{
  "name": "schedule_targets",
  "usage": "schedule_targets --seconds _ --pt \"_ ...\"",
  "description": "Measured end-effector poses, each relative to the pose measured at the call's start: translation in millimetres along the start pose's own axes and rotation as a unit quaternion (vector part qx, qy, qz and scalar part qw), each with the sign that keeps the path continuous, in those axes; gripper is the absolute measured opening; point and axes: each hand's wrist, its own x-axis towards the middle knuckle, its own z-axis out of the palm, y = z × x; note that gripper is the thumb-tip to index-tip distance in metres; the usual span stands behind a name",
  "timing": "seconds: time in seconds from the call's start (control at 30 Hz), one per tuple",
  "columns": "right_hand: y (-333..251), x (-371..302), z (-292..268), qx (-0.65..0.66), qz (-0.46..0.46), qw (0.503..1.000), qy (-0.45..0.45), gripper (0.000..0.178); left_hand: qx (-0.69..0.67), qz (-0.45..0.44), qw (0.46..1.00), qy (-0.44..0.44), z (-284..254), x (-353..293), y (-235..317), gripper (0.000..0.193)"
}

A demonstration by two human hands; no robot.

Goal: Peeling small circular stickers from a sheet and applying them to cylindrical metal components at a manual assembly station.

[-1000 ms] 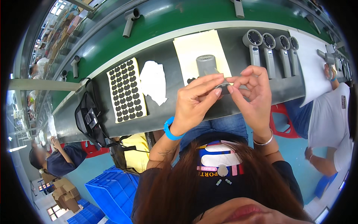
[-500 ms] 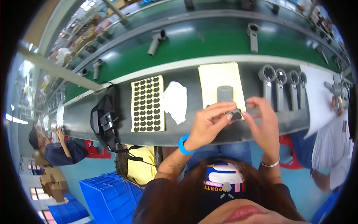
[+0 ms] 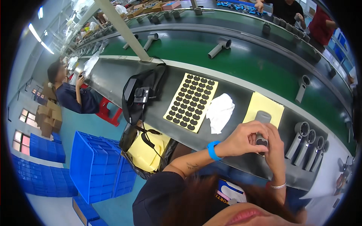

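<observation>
Pinching a small dark piece in the left hand, with the right hand against its right side; cannot tell whether clamped there too. Just beyond the grip, a grey rounded body over yellow sheets. Right of the grip, four grey handheld fans. Left, a white cloth, then black stickers.

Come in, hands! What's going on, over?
Left hand gripping small dark piece. Right hand up against it. Hands partly hide it. Grey cylinder just beyond.
</observation>
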Motion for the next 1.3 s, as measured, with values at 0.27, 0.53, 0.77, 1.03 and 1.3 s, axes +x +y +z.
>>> schedule_targets --seconds 0.27,0.53,0.77,1.03,1.3 --pt "61.1 111.3 -17.0 -0.186 -0.088 0.975 -0.081 0.043 -0.005 0.022 1.000 0.015 -24.5 20.6 -27.3 0.047" --pt "179.6 182.6 1.4 -0.384 -0.013 0.918 -0.097 0.049 0.118 -0.029 0.992 -0.028 -19.7 -0.1 -54.0 0.039" --pt "92.1 112.9 -16.1 -0.199 -0.025 0.979 -0.045 0.045 0.270 -0.005 0.960 -0.077 -24.7 -14.3 -70.9 0.036" --pt "55.1 -18.2 -39.0 -0.005 0.156 0.983 0.095 0.021 0.325 0.014 0.939 -0.108 -24.4 0.4 -62.4 0.050" --pt "43.4 -75.6 27.5 0.026 0.232 0.966 0.111 0.016 0.426 0.057 0.872 -0.236 16.2 10.8 -83.5 0.085"
